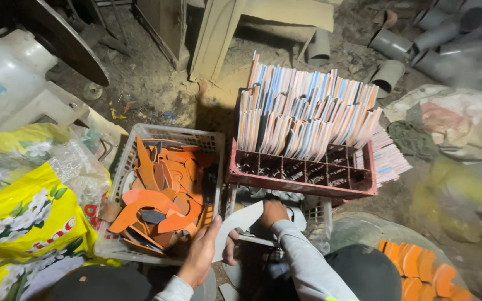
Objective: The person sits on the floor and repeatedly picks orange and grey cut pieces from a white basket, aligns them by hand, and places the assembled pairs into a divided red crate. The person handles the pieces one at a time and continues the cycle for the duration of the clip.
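My left hand (202,253) holds the lower end of a curved grey-white flat piece (240,223). My right hand (271,213) grips the same piece at its upper end, just below the red crate (302,184). The red crate has divider cells and holds several upright flat pieces (302,120) with blue, white and orange edges. Left of my hands, a white plastic basket (119,184) is full of orange curved cut pieces (160,195).
A yellow flowered plastic sack (26,217) lies at left under a grey machine (12,78). A stack of orange curved pieces (419,270) sits at bottom right. Grey pipe sections (419,44) and a cloth bundle (453,120) lie on the dirt floor behind.
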